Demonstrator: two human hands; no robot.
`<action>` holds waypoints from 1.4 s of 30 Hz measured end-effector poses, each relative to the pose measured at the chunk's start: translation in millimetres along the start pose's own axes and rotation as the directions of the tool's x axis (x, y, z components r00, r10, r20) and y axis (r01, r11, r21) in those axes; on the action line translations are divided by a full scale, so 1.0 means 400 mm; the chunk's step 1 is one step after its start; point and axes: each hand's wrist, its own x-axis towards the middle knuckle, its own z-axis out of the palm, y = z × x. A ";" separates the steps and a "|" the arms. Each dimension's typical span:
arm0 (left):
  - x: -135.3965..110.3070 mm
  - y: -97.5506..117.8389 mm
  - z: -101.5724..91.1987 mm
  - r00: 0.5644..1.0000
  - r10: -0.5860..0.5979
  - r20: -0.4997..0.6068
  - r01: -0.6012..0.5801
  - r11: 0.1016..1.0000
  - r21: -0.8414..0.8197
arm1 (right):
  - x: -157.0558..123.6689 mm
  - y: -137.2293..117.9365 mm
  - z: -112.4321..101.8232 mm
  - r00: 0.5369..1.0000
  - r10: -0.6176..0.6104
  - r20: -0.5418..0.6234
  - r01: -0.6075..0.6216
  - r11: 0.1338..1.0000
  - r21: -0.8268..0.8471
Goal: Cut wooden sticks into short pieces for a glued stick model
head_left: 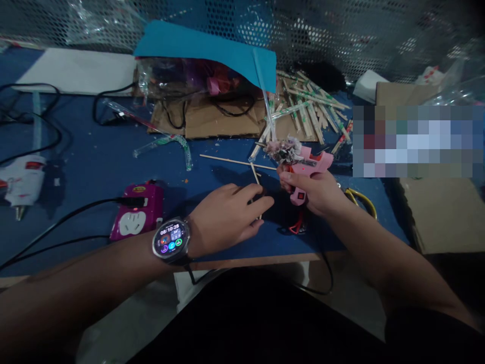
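My right hand is wrapped round the grip of a pink glue gun, whose crusted nozzle points left toward a thin wooden stick. My left hand, with a smartwatch on the wrist, pinches a short wooden stick that stands tilted on the blue table. A longer stick lies flat just behind it. The gun's nozzle sits close to where the two sticks meet.
A pink power strip with a black cable lies to the left. A white glue gun rests at the far left. Cardboard, a pile of wrapped sticks, a blue sheet and yellow-handled scissors lie around.
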 end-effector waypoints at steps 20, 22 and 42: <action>0.000 -0.007 0.014 0.996 -0.002 0.093 0.003 1.000 -0.011 | 0.000 0.002 0.003 1.000 -0.003 0.005 0.003 1.000 0.001; 0.000 -0.008 0.014 0.994 -0.012 0.104 0.013 1.000 -0.009 | 0.000 0.002 0.003 1.000 -0.002 0.001 0.002 1.000 0.009; 0.001 -0.001 0.004 0.998 -0.003 0.070 0.003 1.000 -0.010 | 0.000 0.006 -0.003 1.000 -0.020 0.013 0.020 1.000 -0.021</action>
